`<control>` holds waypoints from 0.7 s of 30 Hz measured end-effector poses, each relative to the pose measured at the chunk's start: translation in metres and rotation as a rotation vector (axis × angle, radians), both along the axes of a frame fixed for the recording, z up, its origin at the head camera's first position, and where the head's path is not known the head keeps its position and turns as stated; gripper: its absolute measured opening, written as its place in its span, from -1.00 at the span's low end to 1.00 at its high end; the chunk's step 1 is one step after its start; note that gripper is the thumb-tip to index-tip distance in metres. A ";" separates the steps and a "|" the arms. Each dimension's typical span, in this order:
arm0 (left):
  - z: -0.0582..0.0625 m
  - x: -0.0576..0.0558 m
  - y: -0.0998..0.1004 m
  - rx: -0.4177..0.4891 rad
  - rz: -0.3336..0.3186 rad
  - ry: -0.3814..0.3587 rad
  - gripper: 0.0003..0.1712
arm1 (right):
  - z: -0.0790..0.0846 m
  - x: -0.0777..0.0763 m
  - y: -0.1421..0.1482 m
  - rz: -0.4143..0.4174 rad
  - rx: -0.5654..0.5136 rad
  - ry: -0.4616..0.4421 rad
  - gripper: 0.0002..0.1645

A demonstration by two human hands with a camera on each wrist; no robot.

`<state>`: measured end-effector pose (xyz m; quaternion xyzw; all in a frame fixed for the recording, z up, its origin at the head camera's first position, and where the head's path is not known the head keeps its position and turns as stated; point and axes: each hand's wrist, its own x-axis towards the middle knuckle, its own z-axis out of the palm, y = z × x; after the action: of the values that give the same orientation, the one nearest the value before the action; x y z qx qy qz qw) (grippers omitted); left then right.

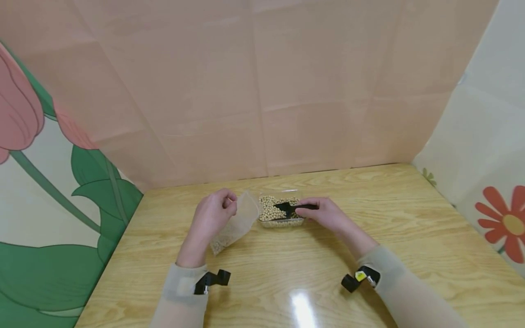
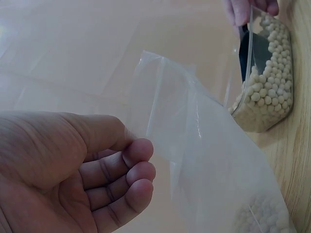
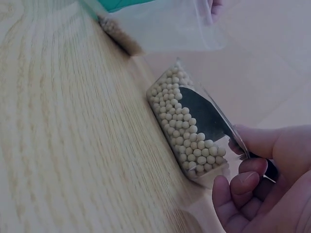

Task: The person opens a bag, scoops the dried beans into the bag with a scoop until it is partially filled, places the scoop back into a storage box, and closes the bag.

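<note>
My left hand [image 1: 215,212] pinches the top edge of a translucent plastic bag [image 2: 214,141] between thumb and forefinger. The bag hangs tilted, and pale round beads [image 2: 262,216] lie in its bottom corner. To its right stands a clear plastic box [image 1: 282,223] holding many cream-coloured round beads [image 3: 182,126]. A small black shovel-shaped scoop [image 1: 285,207] has its blade down among the beads in the box. Its handle is gripped by my right hand [image 1: 324,212], at the box's right side. Part of the handle is hidden by the fingers.
Box and bag are on a light wood-grain table [image 1: 266,282]. Behind it rises a pink sheet [image 1: 262,91]. Flower-printed panels stand at the left [image 1: 37,182] and right. Black wrist cameras sit on both sleeves.
</note>
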<state>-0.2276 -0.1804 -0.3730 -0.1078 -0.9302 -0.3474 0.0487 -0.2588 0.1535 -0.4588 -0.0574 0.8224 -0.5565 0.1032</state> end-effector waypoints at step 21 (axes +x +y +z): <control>0.000 0.000 0.000 0.000 0.010 -0.013 -0.84 | -0.003 -0.001 0.007 -0.041 -0.229 -0.115 -0.44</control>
<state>-0.2272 -0.1805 -0.3726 -0.1011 -0.9310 -0.3479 0.0443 -0.2596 0.1606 -0.4619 -0.0202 0.7473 -0.6510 0.1316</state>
